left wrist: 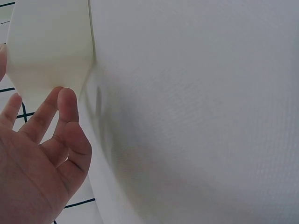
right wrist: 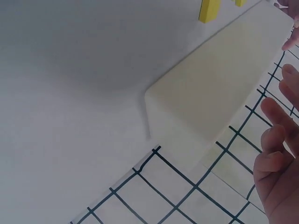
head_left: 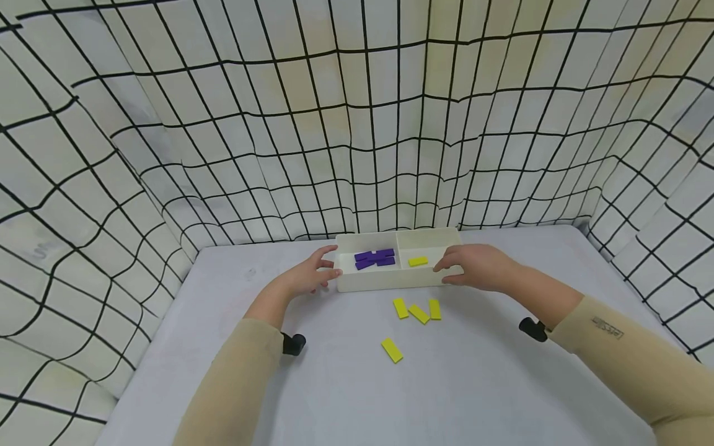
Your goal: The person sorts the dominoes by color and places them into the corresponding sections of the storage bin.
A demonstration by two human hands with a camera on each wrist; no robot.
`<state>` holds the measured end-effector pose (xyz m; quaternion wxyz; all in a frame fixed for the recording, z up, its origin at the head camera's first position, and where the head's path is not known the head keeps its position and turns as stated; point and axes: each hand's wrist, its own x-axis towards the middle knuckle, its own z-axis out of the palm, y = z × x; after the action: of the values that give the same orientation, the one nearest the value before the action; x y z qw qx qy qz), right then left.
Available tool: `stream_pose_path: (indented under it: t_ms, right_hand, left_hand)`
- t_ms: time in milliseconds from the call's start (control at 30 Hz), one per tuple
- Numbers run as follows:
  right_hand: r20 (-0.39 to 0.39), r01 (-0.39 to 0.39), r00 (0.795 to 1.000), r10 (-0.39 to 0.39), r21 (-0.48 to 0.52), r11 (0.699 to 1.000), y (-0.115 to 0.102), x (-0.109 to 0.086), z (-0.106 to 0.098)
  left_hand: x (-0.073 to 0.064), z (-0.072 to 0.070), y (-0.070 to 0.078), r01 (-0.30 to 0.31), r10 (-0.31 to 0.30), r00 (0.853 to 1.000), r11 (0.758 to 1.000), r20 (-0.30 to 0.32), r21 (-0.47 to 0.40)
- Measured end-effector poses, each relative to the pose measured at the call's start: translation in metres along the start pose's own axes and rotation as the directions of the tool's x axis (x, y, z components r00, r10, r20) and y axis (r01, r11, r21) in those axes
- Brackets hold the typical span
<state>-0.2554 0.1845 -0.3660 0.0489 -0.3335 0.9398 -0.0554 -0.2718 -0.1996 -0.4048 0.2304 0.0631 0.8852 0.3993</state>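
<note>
A white box (head_left: pixel 357 283) with two compartments stands at the back of the table. Several purple blocks (head_left: pixel 386 261) lie in its left compartment, a single yellow block (head_left: pixel 418 261) in the right one. At the box's left end is my left hand (head_left: pixel 305 274), fingers apart and loosely bent; its fingertips (left wrist: pixel 68 95) are close against the end wall, and contact is hard to tell. My right hand (head_left: pixel 484 267) hovers at the right end, partly covering that corner. Its fingers (right wrist: pixel 275 109) are loosely bent, with nothing seen between them.
In front of the box lie three yellow blocks (head_left: pixel 419 314) close together. Another yellow block (head_left: pixel 392 350) lies nearer on the white table (head_left: pixel 346 396). A white backdrop with a black grid (head_left: pixel 312 124) rises behind and at both sides.
</note>
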Motion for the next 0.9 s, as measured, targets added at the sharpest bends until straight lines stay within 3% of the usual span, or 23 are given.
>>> stream_pose_path:
  t_ms: [267,433,900]
  right_hand:
    - [0.064,0.045,0.997,-0.048,0.051,0.998,0.0,-0.006,0.013]
    - [0.124,0.03,0.991,-0.041,0.087,0.996,-0.005,-0.004,0.025]
    - [0.19,0.025,0.98,-0.062,0.191,0.981,-0.011,0.004,0.049]
  left_hand:
    - [0.001,0.0,-0.003,-0.01,0.01,1.0,1.0,0.003,-0.015]
    - [0.0,0.001,-0.002,-0.004,0.004,1.0,1.0,-0.002,-0.011]
    - [0.001,0.001,-0.001,0.005,-0.005,1.0,1.0,-0.013,-0.004]
